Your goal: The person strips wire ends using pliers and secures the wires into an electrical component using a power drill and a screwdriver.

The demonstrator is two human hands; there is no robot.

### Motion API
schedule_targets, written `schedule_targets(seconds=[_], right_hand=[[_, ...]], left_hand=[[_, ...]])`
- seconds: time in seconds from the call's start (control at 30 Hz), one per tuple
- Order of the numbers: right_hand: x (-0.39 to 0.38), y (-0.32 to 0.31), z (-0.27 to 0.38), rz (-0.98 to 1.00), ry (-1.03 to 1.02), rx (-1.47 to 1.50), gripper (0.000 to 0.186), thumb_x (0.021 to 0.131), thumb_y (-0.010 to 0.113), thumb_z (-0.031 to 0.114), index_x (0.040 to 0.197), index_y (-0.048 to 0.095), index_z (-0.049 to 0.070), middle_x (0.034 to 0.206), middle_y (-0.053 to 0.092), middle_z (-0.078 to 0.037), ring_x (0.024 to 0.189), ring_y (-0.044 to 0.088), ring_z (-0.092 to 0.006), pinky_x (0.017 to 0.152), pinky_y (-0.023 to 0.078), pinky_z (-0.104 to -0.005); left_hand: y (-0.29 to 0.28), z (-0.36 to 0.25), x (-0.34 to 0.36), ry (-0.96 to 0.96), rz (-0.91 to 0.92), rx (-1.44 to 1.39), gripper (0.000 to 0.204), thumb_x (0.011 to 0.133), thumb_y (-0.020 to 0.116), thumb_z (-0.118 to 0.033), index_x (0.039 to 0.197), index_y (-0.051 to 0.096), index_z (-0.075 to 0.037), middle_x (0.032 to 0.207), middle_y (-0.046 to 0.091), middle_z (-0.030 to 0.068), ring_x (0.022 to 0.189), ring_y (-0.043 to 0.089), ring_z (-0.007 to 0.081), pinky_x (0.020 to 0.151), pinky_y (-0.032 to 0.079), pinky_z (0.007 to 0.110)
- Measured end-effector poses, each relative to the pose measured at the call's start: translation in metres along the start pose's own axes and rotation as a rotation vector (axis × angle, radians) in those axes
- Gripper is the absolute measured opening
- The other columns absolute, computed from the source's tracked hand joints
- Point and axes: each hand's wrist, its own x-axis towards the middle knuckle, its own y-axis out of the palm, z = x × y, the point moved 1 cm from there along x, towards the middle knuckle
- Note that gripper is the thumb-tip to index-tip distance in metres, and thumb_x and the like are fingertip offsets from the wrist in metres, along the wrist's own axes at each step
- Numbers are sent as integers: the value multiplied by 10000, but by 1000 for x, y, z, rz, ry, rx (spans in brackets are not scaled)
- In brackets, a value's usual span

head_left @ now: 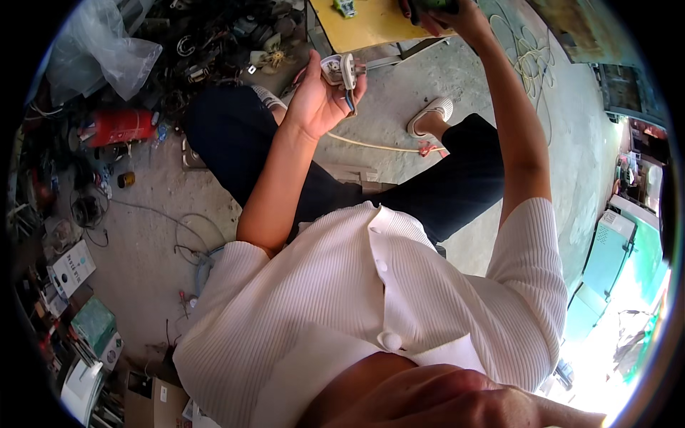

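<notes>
My left hand is closed loosely around an opened white plug, with its prongs and short coloured wires showing, above my lap. My right hand reaches to the top edge, gripping a black-and-green object, possibly a tool, partly cut off by the frame. Below that is a yellow-topped table, with a small green item on it. A pale cable runs from near my left hand past my knees toward a red item.
Dark parts and scrap crowd the left, with a plastic bag, red cylinder and boxes. Coiled cable lies on the concrete floor at upper right and loose leads at left. A pale-green metal cabinet stands right.
</notes>
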Motion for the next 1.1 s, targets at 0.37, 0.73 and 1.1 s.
schedule_targets(seconds=[0.37, 0.73, 1.1], right_hand=[[-15, 3, 55, -59, 66, -129, 454, 767, 743, 263, 1128, 594, 33, 994, 650, -210, 910, 641, -362, 764, 506, -433], [-188, 86, 146, 148, 10, 741, 384, 872, 689, 197, 1110, 448, 16, 967, 634, -137, 949, 661, -258, 798, 510, -333], [-203, 59, 170, -9, -71, 341, 194, 872, 685, 155, 961, 610, 1, 795, 673, -93, 719, 679, -192, 646, 515, -296]], left_hand=[[-25, -7, 26, -130, 61, -354, 444, 902, 603, -349, 1052, 480, 51, 916, 459, 74, 772, 483, 149, 601, 444, 230], [-7, -8, 26, -170, 257, -510, 326, 873, 627, -192, 1049, 464, 29, 907, 432, 65, 733, 451, 132, 570, 413, 233], [-7, 1, 23, -121, 198, -459, 549, 898, 531, -505, 1053, 515, 21, 963, 553, 113, 899, 565, 232, 863, 489, 369]])
